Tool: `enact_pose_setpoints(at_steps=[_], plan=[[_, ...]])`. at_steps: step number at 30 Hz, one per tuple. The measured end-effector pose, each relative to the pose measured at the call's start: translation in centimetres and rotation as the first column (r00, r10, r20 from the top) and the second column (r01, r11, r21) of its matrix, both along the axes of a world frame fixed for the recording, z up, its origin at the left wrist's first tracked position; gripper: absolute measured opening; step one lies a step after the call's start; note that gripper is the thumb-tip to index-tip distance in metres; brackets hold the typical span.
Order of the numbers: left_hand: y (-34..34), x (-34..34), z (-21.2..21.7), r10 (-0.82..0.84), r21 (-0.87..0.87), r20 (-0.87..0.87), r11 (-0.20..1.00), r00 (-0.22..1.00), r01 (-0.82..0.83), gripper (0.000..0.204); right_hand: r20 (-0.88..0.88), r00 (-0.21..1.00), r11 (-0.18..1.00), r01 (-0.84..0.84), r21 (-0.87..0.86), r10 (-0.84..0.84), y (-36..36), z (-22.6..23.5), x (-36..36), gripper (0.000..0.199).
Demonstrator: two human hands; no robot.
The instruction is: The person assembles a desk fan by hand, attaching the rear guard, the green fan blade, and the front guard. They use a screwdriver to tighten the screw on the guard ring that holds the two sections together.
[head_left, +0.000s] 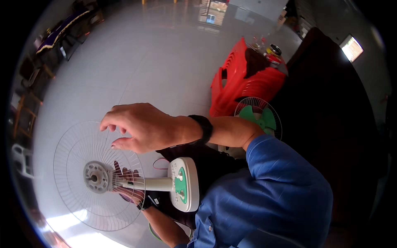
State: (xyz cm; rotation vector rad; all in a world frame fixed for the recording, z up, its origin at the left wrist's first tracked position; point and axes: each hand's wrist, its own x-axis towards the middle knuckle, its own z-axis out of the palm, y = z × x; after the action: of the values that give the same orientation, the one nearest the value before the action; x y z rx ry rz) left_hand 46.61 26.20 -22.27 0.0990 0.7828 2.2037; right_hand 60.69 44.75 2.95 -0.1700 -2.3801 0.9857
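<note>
A white wire fan grille (72, 149) with a grey round hub (96, 177) lies across my lap area, joined to a white stem (155, 184) and a white and green base (184, 184). My left hand (129, 187) shows through the grille wires, its fingers closed around the fan just behind the hub. My right hand (138, 127), with a black band on its wrist, hovers over the grille's upper right part. Its fingers are apart and curled, with nothing in them. Whether its fingertips touch the wires is unclear.
A stack of red plastic chairs (237, 82) stands on the pale tiled floor (136, 62) ahead on the right. A second fan with green blades (259, 117) leans by it. Dark furniture (331, 107) fills the right side; more furniture (62, 33) lines the far left.
</note>
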Motion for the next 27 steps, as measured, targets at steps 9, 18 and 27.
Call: enact_pose_setpoints(at_steps=[9, 18, 27], plan=[[0.3, -2.6, -4.1, -0.223, 0.380, 0.000, 0.902, 0.975, 0.206, 0.103, -0.026, 0.543, 0.385, 0.561, -0.732, -0.840, 7.7, -7.3, 27.5, 0.016], [1.2, -1.7, -3.1, -0.088, 0.214, 0.066, 0.974, 0.994, 0.072, 0.103, 0.500, 0.073, 0.058, 0.997, -0.046, -0.863, 11.1, -13.9, 46.8, 0.017], [0.1, -4.9, -6.0, -0.231, 0.264, -0.030, 0.937, 0.973, 0.230, 0.113, 0.832, -0.145, 0.359, 0.853, 0.380, -0.536, 8.1, -24.4, 46.3, 0.043]])
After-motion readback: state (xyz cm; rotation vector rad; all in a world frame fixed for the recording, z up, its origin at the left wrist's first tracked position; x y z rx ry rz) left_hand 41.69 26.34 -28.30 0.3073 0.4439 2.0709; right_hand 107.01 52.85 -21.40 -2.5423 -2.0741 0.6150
